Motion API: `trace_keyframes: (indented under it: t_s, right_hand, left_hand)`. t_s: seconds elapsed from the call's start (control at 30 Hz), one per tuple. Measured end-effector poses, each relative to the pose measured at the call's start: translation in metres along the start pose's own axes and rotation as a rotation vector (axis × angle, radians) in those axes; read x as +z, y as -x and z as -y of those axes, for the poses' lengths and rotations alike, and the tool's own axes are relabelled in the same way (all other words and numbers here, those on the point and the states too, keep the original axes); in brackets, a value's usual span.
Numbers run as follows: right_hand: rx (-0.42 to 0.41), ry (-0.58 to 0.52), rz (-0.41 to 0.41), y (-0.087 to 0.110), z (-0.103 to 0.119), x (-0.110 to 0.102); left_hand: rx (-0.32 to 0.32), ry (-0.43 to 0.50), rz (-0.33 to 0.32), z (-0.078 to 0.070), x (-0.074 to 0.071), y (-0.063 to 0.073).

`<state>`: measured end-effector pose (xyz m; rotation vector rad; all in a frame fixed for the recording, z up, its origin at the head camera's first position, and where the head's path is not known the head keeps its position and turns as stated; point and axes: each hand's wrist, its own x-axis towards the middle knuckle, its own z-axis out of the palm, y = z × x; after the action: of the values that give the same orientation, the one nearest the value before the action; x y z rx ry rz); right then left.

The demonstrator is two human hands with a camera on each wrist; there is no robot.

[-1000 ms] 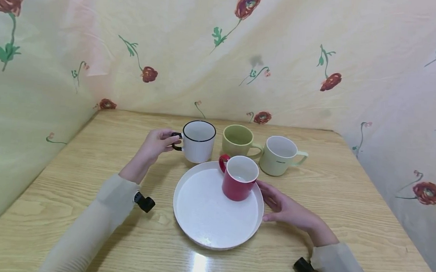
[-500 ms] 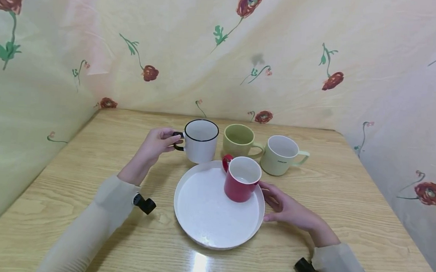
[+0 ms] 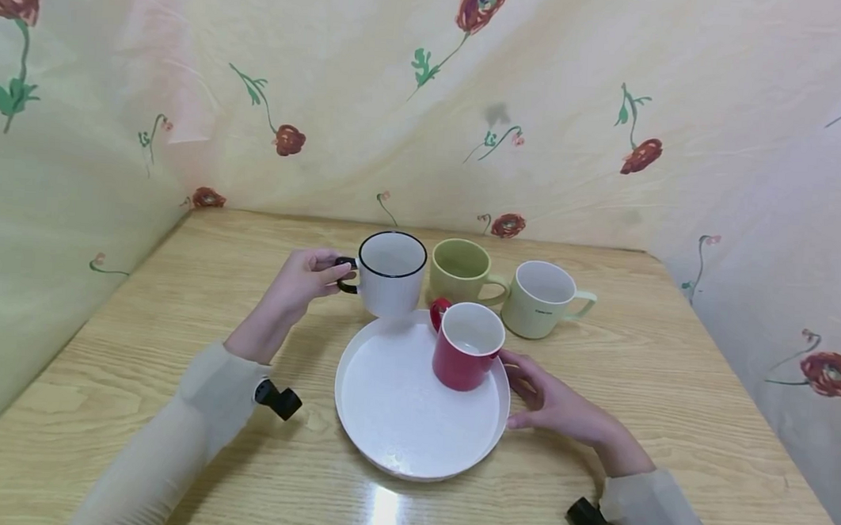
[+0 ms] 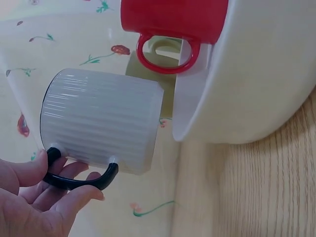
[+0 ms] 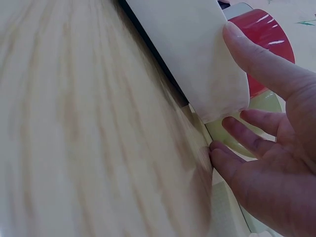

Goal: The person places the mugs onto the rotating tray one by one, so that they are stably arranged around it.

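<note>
My left hand holds a white mug with a black rim by its black handle. In the left wrist view the mug is ribbed and clear of the table, its base close to the tray's wall. A round white tray lies in front of me. On its right back part stands a red mug, white inside, handle toward the back left. At the tray's right side is my right hand, fingers spread and slightly bent; in the right wrist view its thumb rests at the rim.
Behind the tray stand an olive-green mug and a pale green mug, handles to the right. All this is on a wooden table. A flowered cloth closes off the back and sides.
The white mug, in my left hand, has moved a little to the right and now overlaps the tray's back rim in the head view. My right hand has stayed at the tray.
</note>
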<state>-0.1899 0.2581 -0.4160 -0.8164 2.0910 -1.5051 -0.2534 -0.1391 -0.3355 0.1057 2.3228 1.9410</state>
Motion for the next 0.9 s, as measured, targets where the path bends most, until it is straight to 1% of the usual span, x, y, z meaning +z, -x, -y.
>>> trace_keyframes:
  t_s: [0.13, 0.27, 0.4, 0.57, 0.63, 0.9]
  right_hand:
    - [0.011, 0.010, -0.001, 0.000, 0.000, 0.001]
    - [0.021, 0.027, -0.006, 0.000, 0.001, 0.002]
    - [0.016, 0.040, -0.009, 0.001, 0.001, 0.002]
    - [0.009, 0.050, 0.002, 0.000, 0.002, 0.003]
    - [0.007, 0.046, 0.006, 0.000, 0.002, 0.003]
    - [-0.013, 0.047, 0.010, 0.000, 0.001, 0.003]
  left_hand:
    - [-0.004, -0.025, 0.013, -0.001, 0.000, 0.003]
    - [-0.014, -0.028, 0.029, -0.003, -0.002, 0.005]
    - [-0.017, -0.013, 0.060, -0.004, -0.002, 0.007]
    - [-0.025, -0.029, 0.092, -0.004, 0.001, 0.012]
    - [-0.025, -0.031, 0.099, -0.004, 0.002, 0.013]
    - [-0.010, 0.021, 0.118, 0.005, 0.005, 0.013]
